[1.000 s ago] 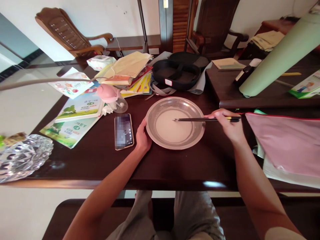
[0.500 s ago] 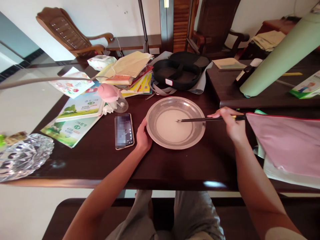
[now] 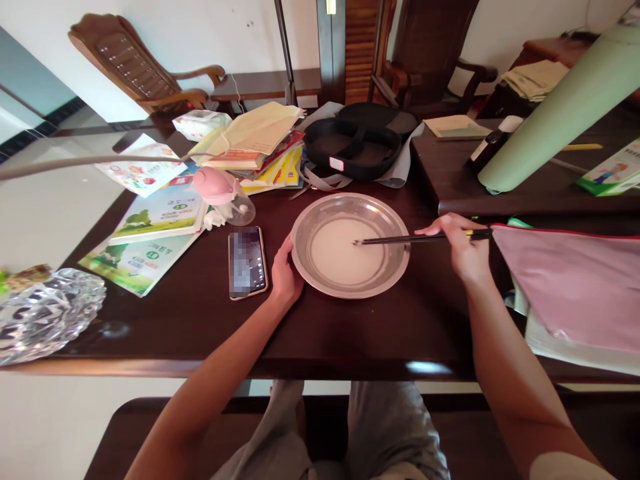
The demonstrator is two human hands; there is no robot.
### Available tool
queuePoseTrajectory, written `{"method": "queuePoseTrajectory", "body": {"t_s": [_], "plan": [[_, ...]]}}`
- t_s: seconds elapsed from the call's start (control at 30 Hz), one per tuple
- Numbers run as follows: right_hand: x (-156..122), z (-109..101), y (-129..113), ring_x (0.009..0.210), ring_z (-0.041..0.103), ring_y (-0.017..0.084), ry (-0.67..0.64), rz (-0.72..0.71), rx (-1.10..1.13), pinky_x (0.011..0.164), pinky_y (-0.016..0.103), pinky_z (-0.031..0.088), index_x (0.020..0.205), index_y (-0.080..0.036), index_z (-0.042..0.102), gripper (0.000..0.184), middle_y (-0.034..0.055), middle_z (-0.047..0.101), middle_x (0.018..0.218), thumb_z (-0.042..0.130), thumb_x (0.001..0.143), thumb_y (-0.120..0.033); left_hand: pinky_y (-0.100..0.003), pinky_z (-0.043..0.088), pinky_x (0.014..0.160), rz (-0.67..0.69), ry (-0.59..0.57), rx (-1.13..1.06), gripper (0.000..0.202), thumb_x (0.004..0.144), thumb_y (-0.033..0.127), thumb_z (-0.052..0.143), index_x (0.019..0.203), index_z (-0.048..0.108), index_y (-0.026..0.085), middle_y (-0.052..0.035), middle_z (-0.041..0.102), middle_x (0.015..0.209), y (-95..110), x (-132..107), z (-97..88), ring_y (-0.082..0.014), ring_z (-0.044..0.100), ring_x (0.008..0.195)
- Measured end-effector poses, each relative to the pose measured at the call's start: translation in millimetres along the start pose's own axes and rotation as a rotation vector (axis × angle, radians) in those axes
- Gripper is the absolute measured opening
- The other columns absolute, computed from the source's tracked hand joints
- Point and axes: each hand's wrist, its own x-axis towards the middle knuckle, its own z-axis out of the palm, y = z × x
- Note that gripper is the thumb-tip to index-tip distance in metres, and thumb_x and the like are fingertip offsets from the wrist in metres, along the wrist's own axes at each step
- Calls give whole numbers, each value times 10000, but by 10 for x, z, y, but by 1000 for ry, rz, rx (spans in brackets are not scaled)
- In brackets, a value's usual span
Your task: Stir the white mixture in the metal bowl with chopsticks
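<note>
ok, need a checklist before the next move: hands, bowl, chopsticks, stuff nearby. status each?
1. Left hand against bowl: ok, on its left side; finger grip underneath hidden.
2. Right hand holding chopsticks: ok.
3. Chopstick tips within bowl: ok, seen against the whitish contents; depth cannot tell.
4. Bowl resting on table: ok, looks level.
5. Phone apart from bowl: ok, left hand between them.
6. Chopstick rear ends clear of pink pouch: cannot tell, they meet in view.

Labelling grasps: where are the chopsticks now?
Right of centre in the head view: the right hand holds the chopsticks across the right rim of the metal bowl, tips near its middle.
</note>
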Motion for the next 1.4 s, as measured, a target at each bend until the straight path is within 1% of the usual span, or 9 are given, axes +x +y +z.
{"method": "queuePoseTrajectory", "body": {"t_s": [0.1, 0.27, 0.47, 0.57, 0.73, 0.93, 1.17, 1.33, 1.4], "plan": [[-21, 32, -2, 712, 824, 270, -70, 1, 66, 795, 449, 679, 661, -289, 749, 605, 16, 793, 697, 808, 963, -810, -491, 555, 1302, -3, -2, 6, 398, 878, 433, 775, 1215, 885, 251, -74, 902, 1319, 0, -5, 0, -375, 752, 1460], [-32, 121, -25, 931, 870, 331, -277, -53, -60, 940, 523, 682, 758, -316, 831, 568, 57, 869, 840, 778, 975, -838, -500, 560, 1299, 4, -2, 4, 469, 867, 439, 765, 1287, 871, 260, -68, 903, 1327, -2, -9, 7, -379, 748, 1471], [-8, 2, 37, 735, 822, 268, -30, -37, 42, 820, 457, 687, 719, -294, 794, 553, 32, 787, 722, 799, 996, -773, -491, 566, 1298, 12, 7, -23, 462, 831, 439, 775, 1235, 883, 242, -68, 914, 1288, -9, -14, 13, -380, 760, 1449], [-28, 29, 34, 724, 827, 279, -115, -16, 85, 792, 463, 678, 693, -288, 777, 579, 38, 788, 727, 792, 1002, -778, -487, 570, 1292, 10, 19, -22, 460, 824, 438, 772, 1227, 882, 244, -71, 915, 1278, -13, -19, 16, -381, 759, 1451], [-27, 106, -11, 920, 863, 329, -268, -75, -67, 937, 521, 682, 776, -346, 857, 547, 46, 868, 845, 782, 960, -856, -502, 565, 1296, 15, 18, -24, 453, 815, 447, 773, 1207, 874, 243, -77, 909, 1290, -9, -26, 27, -394, 753, 1461], [-15, -3, 8, 759, 813, 284, -20, -30, 43, 830, 474, 680, 699, -302, 779, 550, 34, 787, 728, 799, 997, -763, -526, 578, 1284, 4, 12, -12, 423, 833, 468, 771, 1180, 877, 251, -80, 900, 1319, 0, -27, 26, -402, 738, 1485], [-26, 72, -21, 932, 865, 327, -289, -56, -70, 935, 519, 683, 786, -329, 856, 520, 58, 885, 890, 790, 981, -807, -502, 581, 1281, 9, 9, -33, 367, 820, 457, 797, 1109, 890, 250, -69, 915, 1254, 5, -27, 31, -393, 746, 1468], [20, -34, 25, 753, 818, 285, -28, -35, 33, 832, 472, 685, 691, -326, 784, 530, 16, 821, 736, 816, 972, -774, -513, 566, 1298, 16, 6, -17, 406, 829, 479, 791, 1143, 885, 240, -87, 905, 1322, -3, -27, 27, -402, 724, 1506], [12, -37, 36, 704, 803, 271, -22, -25, 85, 782, 449, 677, 667, -303, 765, 548, 12, 791, 684, 820, 980, -750, -528, 569, 1298, 13, 9, -8, 429, 828, 493, 788, 1162, 880, 241, -88, 901, 1330, -8, -25, 19, -406, 724, 1508]]}}
